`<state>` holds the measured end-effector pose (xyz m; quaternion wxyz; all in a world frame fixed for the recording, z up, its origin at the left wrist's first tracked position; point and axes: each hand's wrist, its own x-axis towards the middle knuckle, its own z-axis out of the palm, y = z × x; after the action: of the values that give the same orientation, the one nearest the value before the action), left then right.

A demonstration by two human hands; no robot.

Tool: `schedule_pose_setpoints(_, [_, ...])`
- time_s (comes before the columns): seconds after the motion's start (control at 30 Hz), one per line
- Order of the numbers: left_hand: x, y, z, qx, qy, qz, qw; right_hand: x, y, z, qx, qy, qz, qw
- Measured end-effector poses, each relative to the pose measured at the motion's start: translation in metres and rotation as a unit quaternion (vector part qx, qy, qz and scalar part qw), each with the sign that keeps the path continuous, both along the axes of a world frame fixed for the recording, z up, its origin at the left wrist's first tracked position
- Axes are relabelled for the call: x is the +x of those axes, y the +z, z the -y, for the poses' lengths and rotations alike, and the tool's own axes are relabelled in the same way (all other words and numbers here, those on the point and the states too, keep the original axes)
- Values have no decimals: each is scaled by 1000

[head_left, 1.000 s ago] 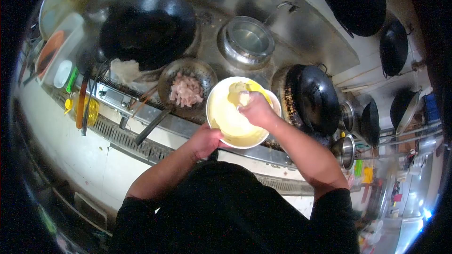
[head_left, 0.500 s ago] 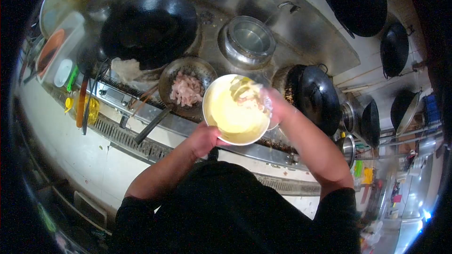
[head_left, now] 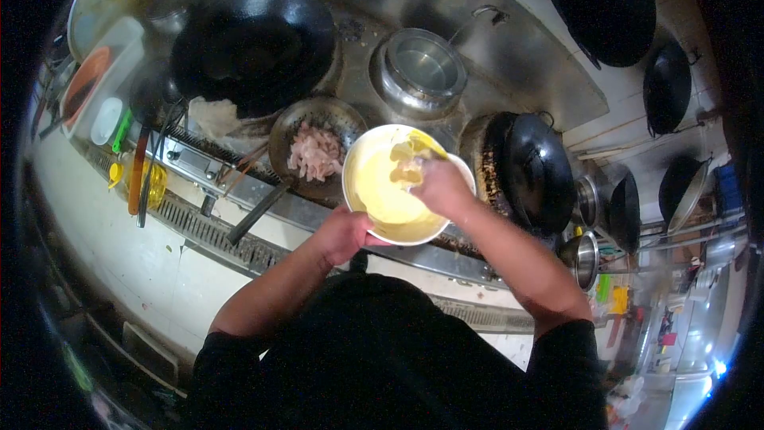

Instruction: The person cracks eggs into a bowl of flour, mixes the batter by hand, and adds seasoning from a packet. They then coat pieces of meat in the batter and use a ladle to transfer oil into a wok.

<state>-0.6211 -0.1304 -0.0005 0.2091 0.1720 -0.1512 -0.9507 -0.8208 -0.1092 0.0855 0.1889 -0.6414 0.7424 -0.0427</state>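
Presently, L hand [head_left: 344, 236] is clamped on the near rim of the bowl [head_left: 374, 215]; R hand [head_left: 439, 187], fingers bunched, is in the yellow batter [head_left: 383, 191]. Mixing seems underway; meat strainer [head_left: 317, 151], just beyond the grip, looks untouched.

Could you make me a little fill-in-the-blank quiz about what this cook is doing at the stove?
1. The left hand grips the rim of the round white bowl of pale ____ batter.
2. The right hand reaches ____ that bowl.
3. The perforated metal strainer ladle beside it holds raw pinkish ____.

Missing words: yellow; into; meat
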Motion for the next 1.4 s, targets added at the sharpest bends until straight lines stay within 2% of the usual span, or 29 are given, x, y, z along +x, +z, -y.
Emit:
schedule_pose_setpoints(0.03, [0, 2, 0, -1, 2, -1, 1000, 5, -9, -3, -24, 32, -40, 998])
schedule_pose_setpoints(0.17, [3, -4, 1, 10, -19, 15, 1000, 17, -34, -2, 11, 85, -29, 996])
schedule_pose_setpoints(0.23, [3, -7, -1, -12, -15, 24, 1000, 16, -25, 2, 37, 59, -7, 998])
schedule_pose_setpoints(0.33, [4, 0, -2, -26, -8, 26, 999, 9, -9, 7, -1, -29, 30, 999])
schedule_pose_setpoints(0.5, [3, 3, 0, -31, -5, 14, 999, 9, 22, 15, 22, -11, 36, 999])
schedule_pose_setpoints(0.57, [3, 5, 1, -40, -6, 22, 999, 10, 22, 15, -104, 26, 16, 994])
schedule_pose_setpoints(0.67, [2, 15, 2, -53, -10, 40, 998, 11, 22, 24, -51, -2, 53, 997])
schedule_pose_setpoints(0.77, [3, 15, 3, -44, -15, 33, 998, 13, 23, 27, -56, 27, 27, 998])
schedule_pose_setpoints(1.0, [2, 24, 3, -39, -23, 55, 997, 14, 12, 30, -70, 8, 47, 996])
schedule_pose_setpoints(1.17, [2, 31, 1, -39, -16, 90, 995, 14, 9, 30, -1, -68, 51, 996])
schedule_pose_setpoints(1.27, [3, 39, 0, -39, -8, 82, 996, 14, 9, 29, 11, -83, 69, 994])
schedule_pose_setpoints(1.4, [3, 24, -1, -25, -11, 69, 997, 5, -4, 28, -7, -95, 87, 992])
